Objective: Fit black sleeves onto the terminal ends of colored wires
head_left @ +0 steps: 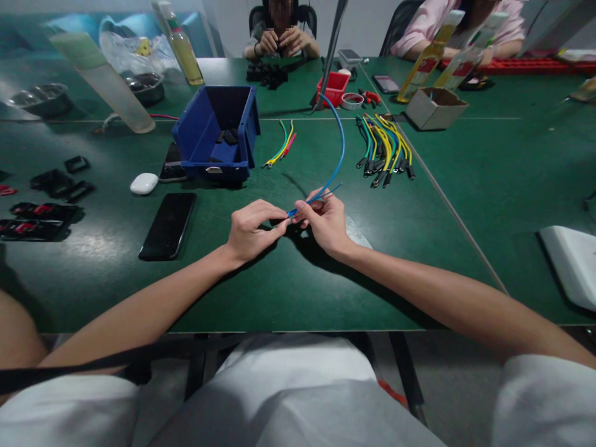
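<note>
Between my two hands a blue wire (343,139) is held at its near end, and its long part arches up and back over the table. My left hand (257,230) pinches a small blue piece (292,213) at that end; its exact kind is too small to tell. With thumb and fingers closed, my right hand (326,220) grips the wire just beside it. A thin blue strand sticks out past the right fingers. Behind my hands lie a few green, yellow and red wires (282,146). Farther right is a bundle of yellow, green and blue wires (384,146) with black ends.
A blue bin (214,133) with black parts stands left of centre. Near it lie a black phone (167,226) and a white earbud case (144,183). Black parts (40,220) lie far left. A cardboard box (435,110) and bottles stand back right. Two people sit opposite.
</note>
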A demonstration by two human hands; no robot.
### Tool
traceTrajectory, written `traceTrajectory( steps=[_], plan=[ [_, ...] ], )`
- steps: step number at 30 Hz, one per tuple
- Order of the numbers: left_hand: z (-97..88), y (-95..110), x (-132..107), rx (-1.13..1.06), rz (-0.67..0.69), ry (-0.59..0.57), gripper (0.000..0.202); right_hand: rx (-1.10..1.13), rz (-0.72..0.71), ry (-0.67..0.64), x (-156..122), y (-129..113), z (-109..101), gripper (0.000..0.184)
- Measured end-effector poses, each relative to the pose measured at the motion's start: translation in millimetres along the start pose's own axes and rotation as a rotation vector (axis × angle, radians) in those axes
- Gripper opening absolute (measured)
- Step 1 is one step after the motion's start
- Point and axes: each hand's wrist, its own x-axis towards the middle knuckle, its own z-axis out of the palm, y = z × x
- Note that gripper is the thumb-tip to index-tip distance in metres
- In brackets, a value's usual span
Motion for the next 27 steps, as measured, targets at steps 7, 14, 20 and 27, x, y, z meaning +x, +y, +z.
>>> traceTrajectory(
  steps=[7, 14, 20, 27],
  plan=[
    [0.5, 0.3, -0.6, 0.024, 0.010, 0.010, 0.002, 0.008, 0.003, -0.010, 0.3, -0.5, 0.1, 0.040],
    [0.4, 1.0, -1.3, 0.045, 0.005, 0.026, 0.002, -0.016, 0.017, -0.018, 0.4, -1.9, -0.4, 0.042],
    [0.6, 1.1, -0.9, 0.030, 0.008, 0.040, 0.003, -0.031, 0.016, -0.034, 1.8, -2.0, -1.0, 0.043],
    [0.1, -0.5, -1.4, -0.004, -0.043, 0.019, 0.004, -0.023, -0.008, -0.057, 1.0, -2.4, -0.3, 0.041]
  ],
)
